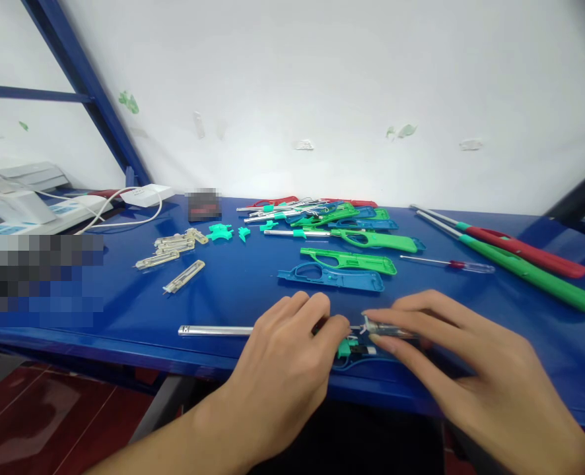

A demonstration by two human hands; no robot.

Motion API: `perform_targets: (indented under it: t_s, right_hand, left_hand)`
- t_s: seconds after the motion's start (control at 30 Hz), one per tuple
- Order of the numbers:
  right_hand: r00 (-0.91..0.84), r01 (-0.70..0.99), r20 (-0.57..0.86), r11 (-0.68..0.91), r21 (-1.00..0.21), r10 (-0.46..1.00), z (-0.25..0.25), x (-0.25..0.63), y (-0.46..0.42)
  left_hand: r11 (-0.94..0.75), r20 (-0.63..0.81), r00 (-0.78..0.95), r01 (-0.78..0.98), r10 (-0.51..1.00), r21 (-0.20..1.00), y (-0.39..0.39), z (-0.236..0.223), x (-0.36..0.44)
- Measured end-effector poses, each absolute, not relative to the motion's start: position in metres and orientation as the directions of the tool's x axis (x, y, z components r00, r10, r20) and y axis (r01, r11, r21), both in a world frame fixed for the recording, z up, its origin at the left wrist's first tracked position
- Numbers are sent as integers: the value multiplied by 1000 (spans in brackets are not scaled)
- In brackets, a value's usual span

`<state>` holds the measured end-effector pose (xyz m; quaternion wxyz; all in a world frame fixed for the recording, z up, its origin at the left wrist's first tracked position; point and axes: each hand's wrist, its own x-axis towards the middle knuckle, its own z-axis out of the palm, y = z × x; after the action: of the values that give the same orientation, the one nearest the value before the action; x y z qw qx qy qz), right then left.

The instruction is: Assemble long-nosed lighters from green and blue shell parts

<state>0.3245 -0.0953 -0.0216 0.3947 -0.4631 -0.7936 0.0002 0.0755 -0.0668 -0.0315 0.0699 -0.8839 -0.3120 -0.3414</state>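
Observation:
My left hand (290,359) is closed over a gas lighter being handled in parts at the table's front edge. Its silver metal tube (216,330) sticks out to the left from under my knuckles. A teal trigger piece (344,348) shows just below my left fingertips, beside a small black-and-white part (364,350). Between the thumb and fingers of my right hand (463,349) is a small translucent fuel tank (384,328), its nozzle end facing left. Part of a blue shell lies beneath both hands. My fingers hide where the parts meet.
Several fuel tanks (184,277) and teal triggers (220,231) lie at left. Blue (342,280) and green shell halves (386,241) sit behind my hands. At right are a screwdriver (463,265) and whole red (530,252) and green lighters (540,270). A power strip (69,214) stands far left.

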Motion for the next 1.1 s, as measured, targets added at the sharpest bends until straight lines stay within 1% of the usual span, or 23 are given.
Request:
perform_targets:
  t_s: [0.47,1.1]
  right_hand:
    - [-255,737,627,568,-367,736,-24,326,-95]
    - [-314,729,674,624,-280,669,-20,322,-93]
  left_hand:
    - [-811,682,553,576,478,102,-65,-34,78]
    - [-823,677,572,561,463,89,-63,-34,78]
